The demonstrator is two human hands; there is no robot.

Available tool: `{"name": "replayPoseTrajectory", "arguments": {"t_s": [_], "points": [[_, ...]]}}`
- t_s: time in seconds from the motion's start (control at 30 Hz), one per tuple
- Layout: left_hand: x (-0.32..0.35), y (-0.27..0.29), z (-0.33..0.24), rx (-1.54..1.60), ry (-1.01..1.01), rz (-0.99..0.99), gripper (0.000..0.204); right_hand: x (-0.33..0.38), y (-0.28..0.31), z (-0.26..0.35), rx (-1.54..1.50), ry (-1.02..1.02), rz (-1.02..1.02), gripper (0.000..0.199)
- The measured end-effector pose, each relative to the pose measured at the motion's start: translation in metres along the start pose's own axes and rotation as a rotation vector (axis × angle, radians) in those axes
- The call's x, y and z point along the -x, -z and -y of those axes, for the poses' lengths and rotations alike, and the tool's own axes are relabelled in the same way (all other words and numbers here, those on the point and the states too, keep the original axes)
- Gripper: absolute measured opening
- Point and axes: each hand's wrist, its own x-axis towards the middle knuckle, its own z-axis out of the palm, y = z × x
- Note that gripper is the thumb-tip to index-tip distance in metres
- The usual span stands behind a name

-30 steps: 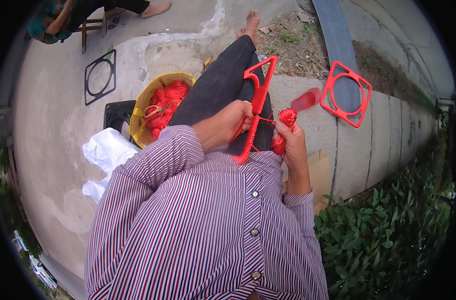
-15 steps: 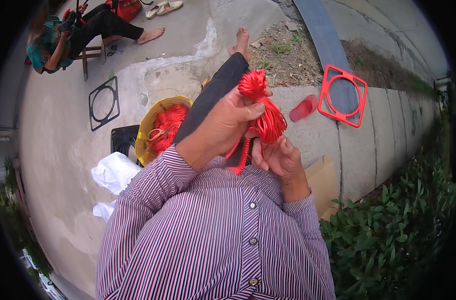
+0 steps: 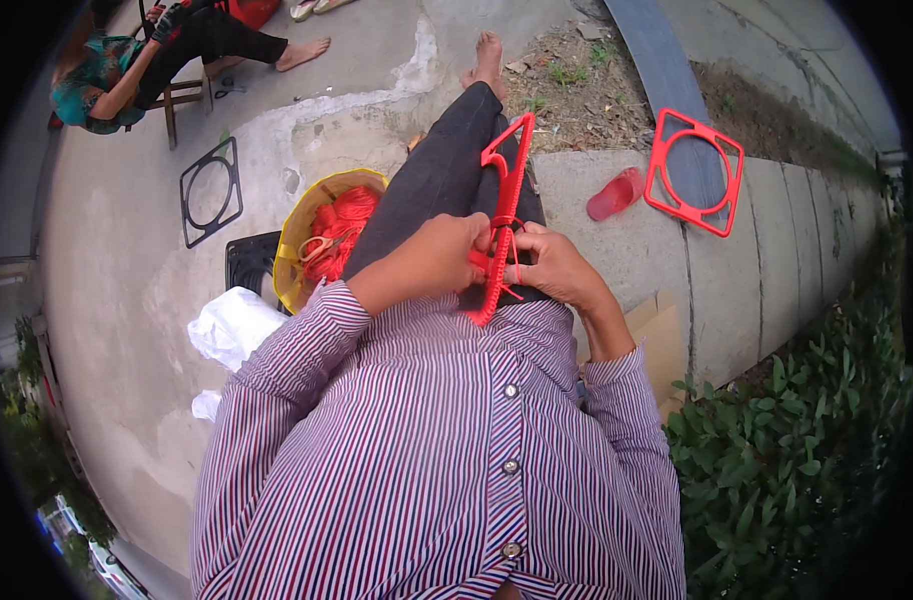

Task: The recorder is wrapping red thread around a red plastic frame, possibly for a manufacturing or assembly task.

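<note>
A red frame (image 3: 508,190) stands nearly edge-on over my lap, with cord wound closely along its lower edge. My left hand (image 3: 441,255) is closed on the frame's left side, with a piece of red visible under its fingers. On the other side my right hand (image 3: 556,266) pinches a thin red cord (image 3: 515,272) against the frame. Short loops and ends of that cord stick out between my two hands. The cord bundle seen earlier is out of sight now.
At my left stands a yellow bag (image 3: 294,235) holding red cord (image 3: 341,222) and scissors (image 3: 317,247). A white plastic bag (image 3: 234,325) lies nearby. Another red frame (image 3: 694,172) and a red slipper (image 3: 615,194) lie at right. A seated person (image 3: 101,85) works at far left.
The red cord bundle has gone from my left hand, which has come down to the frame. The frame has swung up into view between my hands, and my right hand now pinches cord at it.
</note>
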Motion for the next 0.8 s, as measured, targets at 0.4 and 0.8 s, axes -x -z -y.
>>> {"name": "replayPoseTrajectory", "arguments": {"t_s": [0.4,0.8], "points": [[-0.035,-0.004,0.034,0.587,-0.009,-0.246,0.033,0.035,0.050,0.007,-0.809,0.134,-0.582,0.028],[-0.054,-0.017,0.042,0.889,0.109,0.117,0.031,0.103,0.130,-0.004,-1.315,0.455,-0.649,0.016]]}}
